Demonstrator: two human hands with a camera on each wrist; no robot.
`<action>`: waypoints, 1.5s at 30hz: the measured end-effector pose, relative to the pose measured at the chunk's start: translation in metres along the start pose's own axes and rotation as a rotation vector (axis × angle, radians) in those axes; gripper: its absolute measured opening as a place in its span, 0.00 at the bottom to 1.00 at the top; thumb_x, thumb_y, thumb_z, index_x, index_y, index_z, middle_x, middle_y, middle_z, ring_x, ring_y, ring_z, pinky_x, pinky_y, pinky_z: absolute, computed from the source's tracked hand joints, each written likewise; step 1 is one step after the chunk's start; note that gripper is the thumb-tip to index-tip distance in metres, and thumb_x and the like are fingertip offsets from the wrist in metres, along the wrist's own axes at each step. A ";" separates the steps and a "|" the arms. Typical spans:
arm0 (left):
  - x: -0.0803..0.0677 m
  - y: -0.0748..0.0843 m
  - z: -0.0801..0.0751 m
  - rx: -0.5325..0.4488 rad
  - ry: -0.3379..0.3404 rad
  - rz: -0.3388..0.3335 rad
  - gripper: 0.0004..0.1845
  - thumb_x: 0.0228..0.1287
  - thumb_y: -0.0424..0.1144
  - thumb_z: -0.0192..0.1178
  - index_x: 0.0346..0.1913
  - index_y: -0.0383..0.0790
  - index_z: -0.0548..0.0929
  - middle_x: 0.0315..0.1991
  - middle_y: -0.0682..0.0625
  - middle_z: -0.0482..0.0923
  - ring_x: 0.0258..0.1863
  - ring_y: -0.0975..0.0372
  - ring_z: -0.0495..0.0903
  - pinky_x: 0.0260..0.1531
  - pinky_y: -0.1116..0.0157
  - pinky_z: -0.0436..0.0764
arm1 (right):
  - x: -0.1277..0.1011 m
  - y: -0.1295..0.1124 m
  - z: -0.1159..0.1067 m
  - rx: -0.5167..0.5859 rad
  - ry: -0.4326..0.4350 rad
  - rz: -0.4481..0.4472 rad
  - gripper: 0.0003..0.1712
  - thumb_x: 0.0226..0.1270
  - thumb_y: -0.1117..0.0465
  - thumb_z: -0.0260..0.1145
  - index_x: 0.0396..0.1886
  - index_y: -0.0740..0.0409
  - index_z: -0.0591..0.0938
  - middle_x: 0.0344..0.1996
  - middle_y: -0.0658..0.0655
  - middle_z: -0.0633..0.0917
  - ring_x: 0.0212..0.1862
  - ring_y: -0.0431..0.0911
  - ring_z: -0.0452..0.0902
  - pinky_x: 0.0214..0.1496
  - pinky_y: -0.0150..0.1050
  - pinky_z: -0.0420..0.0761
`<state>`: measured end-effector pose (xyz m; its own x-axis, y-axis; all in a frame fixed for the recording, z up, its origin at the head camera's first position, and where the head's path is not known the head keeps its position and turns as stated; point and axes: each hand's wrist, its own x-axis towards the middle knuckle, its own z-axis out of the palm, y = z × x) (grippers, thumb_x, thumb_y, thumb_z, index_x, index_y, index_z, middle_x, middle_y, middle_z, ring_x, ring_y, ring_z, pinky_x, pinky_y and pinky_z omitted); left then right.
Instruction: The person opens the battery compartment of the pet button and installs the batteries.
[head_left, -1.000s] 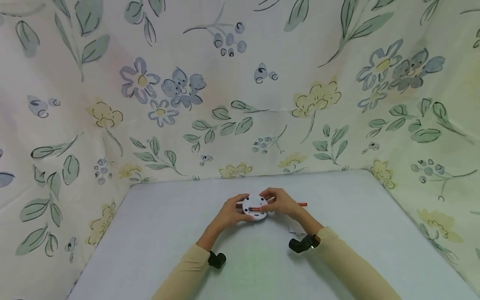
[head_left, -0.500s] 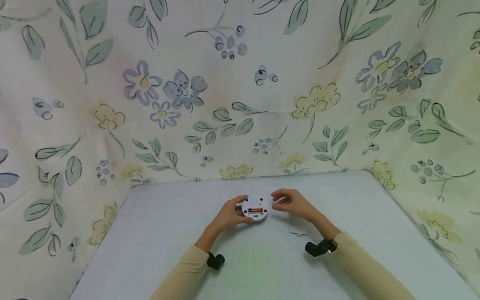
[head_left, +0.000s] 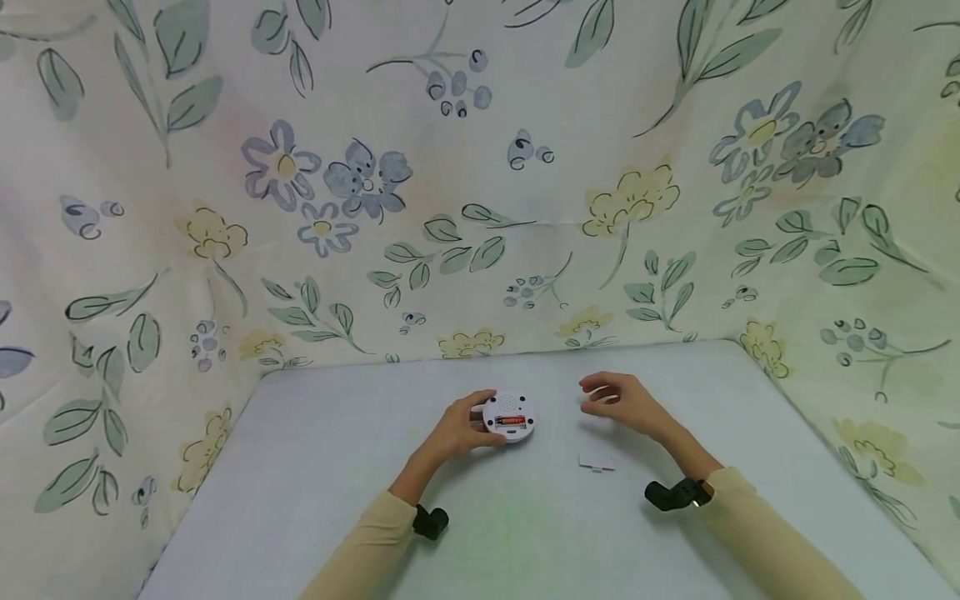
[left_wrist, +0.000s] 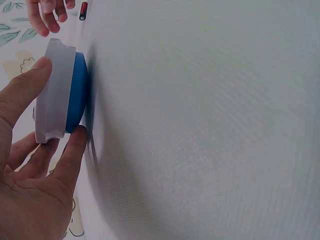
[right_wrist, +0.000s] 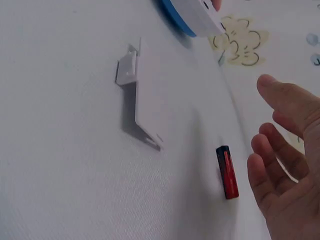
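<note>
Matt white and blue plastic device [head_left: 510, 416]; smooth white plastic cover [right_wrist: 141, 97]; glossy battery [right_wrist: 227, 172]; finely textured table [head_left: 315, 467].

Resting on the pale grey table [head_left: 315, 467], near its middle: a round white-and-blue plastic device [head_left: 510, 417], held at its left edge by the left hand [head_left: 457, 429]. In its open compartment, a red battery [head_left: 512, 421]. To the right of the device, apart from it, the right hand [head_left: 626, 402], above the table beside a loose red-and-black battery [right_wrist: 227, 172]. In front of that hand, nearer the person, a flat white plastic battery cover [head_left: 596, 462]. Behind and on both sides of the table, a flower-printed cloth backdrop [head_left: 480, 183].
</note>
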<state>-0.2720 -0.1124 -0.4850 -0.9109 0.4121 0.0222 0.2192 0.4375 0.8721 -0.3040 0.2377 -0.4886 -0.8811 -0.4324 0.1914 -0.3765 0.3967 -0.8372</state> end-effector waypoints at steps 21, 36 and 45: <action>-0.001 0.001 -0.001 0.003 0.006 -0.010 0.43 0.54 0.34 0.79 0.73 0.38 0.70 0.69 0.39 0.69 0.58 0.47 0.78 0.53 0.57 0.81 | -0.020 0.028 -0.016 -0.255 0.049 0.078 0.29 0.56 0.59 0.82 0.57 0.60 0.83 0.52 0.56 0.82 0.51 0.53 0.76 0.50 0.44 0.79; -0.001 -0.002 0.000 -0.001 0.012 -0.017 0.44 0.55 0.36 0.79 0.74 0.39 0.70 0.69 0.41 0.69 0.58 0.49 0.78 0.53 0.58 0.80 | -0.018 0.025 -0.010 -0.279 -0.008 0.068 0.05 0.64 0.68 0.73 0.37 0.57 0.86 0.30 0.48 0.81 0.33 0.45 0.74 0.34 0.36 0.77; -0.002 -0.001 0.000 0.006 0.009 -0.010 0.44 0.55 0.35 0.79 0.74 0.38 0.69 0.68 0.40 0.70 0.58 0.48 0.78 0.53 0.57 0.81 | -0.019 0.022 -0.010 -0.224 0.034 0.045 0.04 0.66 0.66 0.73 0.39 0.57 0.86 0.32 0.49 0.82 0.36 0.47 0.77 0.38 0.36 0.79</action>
<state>-0.2710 -0.1137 -0.4863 -0.9161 0.4005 0.0176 0.2119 0.4466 0.8693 -0.2982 0.2622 -0.5053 -0.9061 -0.3841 0.1773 -0.3877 0.5864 -0.7112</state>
